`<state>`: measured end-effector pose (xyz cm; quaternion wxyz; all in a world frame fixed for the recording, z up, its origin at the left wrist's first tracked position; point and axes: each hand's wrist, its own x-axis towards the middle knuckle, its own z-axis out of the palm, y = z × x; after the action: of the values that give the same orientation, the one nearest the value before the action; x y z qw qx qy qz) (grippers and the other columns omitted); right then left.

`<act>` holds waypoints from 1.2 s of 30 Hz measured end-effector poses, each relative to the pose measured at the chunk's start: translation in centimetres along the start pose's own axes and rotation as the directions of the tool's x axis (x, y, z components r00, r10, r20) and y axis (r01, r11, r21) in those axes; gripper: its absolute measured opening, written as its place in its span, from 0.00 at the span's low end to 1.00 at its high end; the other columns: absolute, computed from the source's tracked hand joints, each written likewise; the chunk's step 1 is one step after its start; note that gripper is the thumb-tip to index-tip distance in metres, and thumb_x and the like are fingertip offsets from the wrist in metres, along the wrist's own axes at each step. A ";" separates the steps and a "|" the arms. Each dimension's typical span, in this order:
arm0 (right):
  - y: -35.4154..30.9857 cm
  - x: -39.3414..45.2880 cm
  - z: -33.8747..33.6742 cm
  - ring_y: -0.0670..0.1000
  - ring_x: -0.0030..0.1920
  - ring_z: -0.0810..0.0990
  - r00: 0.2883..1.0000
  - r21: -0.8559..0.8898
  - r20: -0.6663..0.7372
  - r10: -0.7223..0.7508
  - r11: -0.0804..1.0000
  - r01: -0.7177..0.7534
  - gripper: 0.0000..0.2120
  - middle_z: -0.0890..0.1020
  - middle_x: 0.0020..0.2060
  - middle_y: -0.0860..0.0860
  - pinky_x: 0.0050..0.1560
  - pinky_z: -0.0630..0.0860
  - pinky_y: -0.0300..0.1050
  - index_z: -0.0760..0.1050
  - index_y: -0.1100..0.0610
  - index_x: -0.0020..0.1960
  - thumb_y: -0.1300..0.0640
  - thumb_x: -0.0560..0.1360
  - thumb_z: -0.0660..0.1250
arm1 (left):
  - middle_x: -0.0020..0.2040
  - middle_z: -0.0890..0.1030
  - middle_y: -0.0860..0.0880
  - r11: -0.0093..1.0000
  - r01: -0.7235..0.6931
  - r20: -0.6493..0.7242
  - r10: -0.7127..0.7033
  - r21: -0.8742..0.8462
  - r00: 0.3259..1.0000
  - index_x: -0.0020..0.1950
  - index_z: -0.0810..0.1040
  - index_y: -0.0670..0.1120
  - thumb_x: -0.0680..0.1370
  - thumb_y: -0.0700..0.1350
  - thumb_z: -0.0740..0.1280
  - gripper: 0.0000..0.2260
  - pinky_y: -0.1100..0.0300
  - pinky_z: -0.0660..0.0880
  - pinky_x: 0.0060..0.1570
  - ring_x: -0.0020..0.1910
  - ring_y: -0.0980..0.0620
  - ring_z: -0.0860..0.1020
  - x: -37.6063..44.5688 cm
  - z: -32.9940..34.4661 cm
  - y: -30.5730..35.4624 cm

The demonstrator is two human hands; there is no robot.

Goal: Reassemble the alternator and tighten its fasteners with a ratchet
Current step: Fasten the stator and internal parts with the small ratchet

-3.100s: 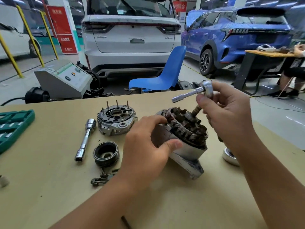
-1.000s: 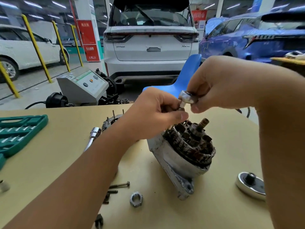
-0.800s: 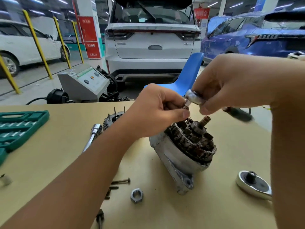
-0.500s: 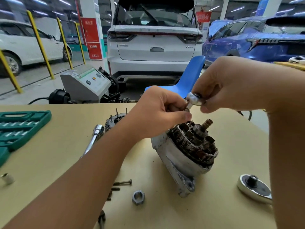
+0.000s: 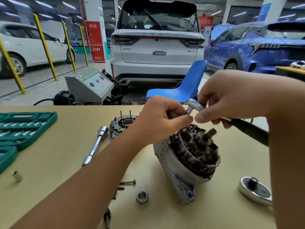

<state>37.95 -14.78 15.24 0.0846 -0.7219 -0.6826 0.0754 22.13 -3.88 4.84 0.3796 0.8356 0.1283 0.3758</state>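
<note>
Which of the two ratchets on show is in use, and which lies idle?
The ratchet held in the right hand above the alternator; the other ratchet head lies untouched on the table's right.

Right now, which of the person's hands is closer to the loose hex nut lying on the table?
Left. The left hand is up at the alternator's top edge, its forearm passing just beside the hex nut. The right hand holds the ratchet higher and farther right.

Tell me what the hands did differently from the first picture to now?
The left hand let go of the alternator body and came up to pinch the ratchet at its head. The right hand brought the ratchet down over the alternator's top edge; its black handle now shows. The alternator stayed tilted on the table, and the extension bar and end cover stayed put.
</note>
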 end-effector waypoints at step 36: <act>-1.1 -2.9 0.9 0.52 0.27 0.84 0.998 0.180 -0.061 -0.015 0.983 0.025 0.10 0.83 0.33 0.48 0.29 0.83 0.49 0.73 0.48 0.49 0.55 0.75 0.74 | 0.34 0.79 0.58 0.950 -0.130 0.263 0.053 0.285 0.963 0.40 0.79 0.59 0.74 0.46 0.79 0.11 0.69 0.71 0.32 0.32 0.57 0.77 -2.5 -2.7 0.3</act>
<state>36.46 -17.58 14.56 0.1707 -0.7062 -0.6774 0.1148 18.42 -3.91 4.90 0.2440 0.9294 0.0953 0.2601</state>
